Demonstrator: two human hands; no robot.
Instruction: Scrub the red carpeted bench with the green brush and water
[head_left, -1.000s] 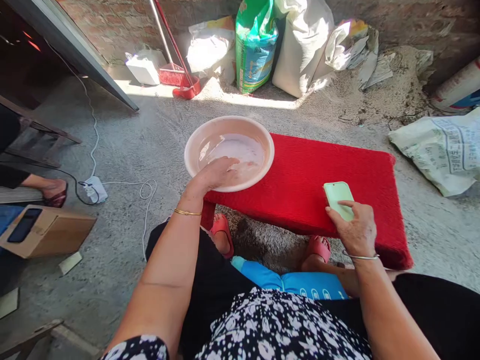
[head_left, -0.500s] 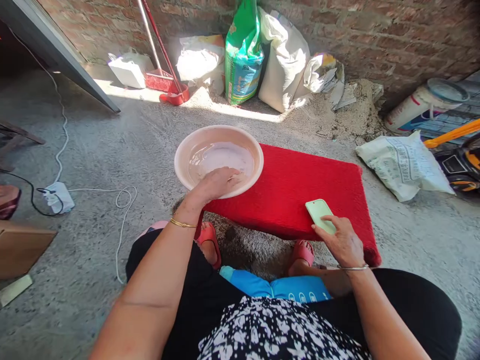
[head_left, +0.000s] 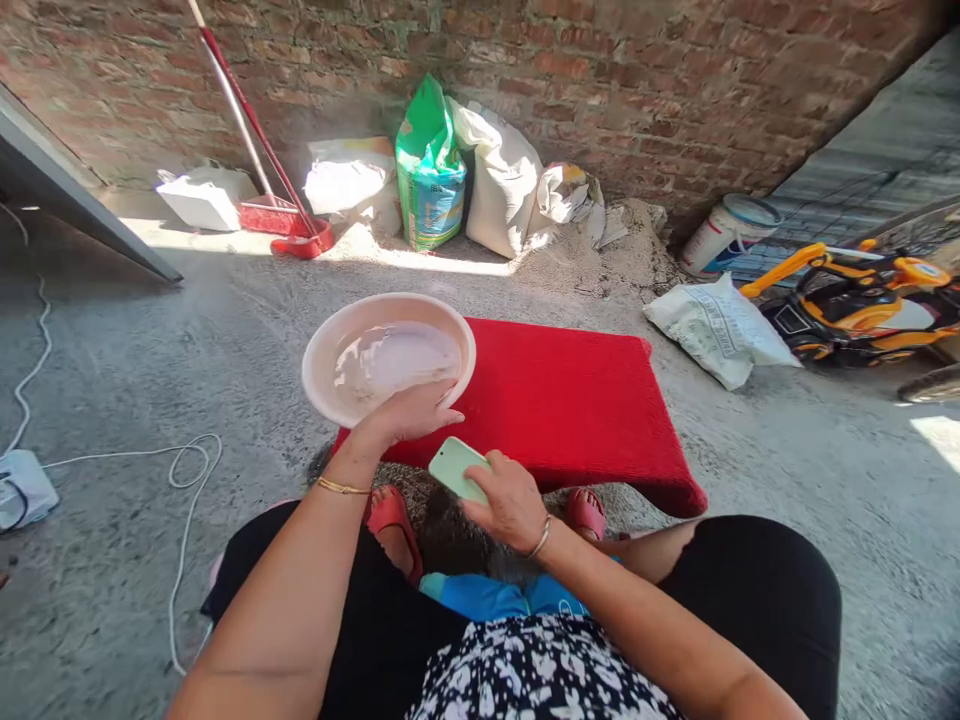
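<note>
A pale pink basin (head_left: 315, 365) holding clear water stands on the left end of a bench covered in red cloth (head_left: 555, 400). My left hand (head_left: 412, 410) reaches over the near right rim of the basin, fingers stretched out and thumb apart, with nothing held. Just right of it, my right hand (head_left: 511, 500) grips a flat, pale green phone case (head_left: 454, 468) by its lower end. The case is tilted and hangs in front of the bench's near edge, close to my left thumb.
Beyond the bench, a green sack (head_left: 431, 185), a white sack (head_left: 501, 185) and a red dustpan (head_left: 304, 240) stand by the brick wall. A flat white bag (head_left: 720, 325) and a yellow-black ride-on toy (head_left: 862, 310) lie right. A white cable (head_left: 184, 560) trails at left.
My right hand has lifted the phone case off the red cloth and brought it left, near the basin. My left hand has drawn back toward the basin's rim. The view has shifted right.
</note>
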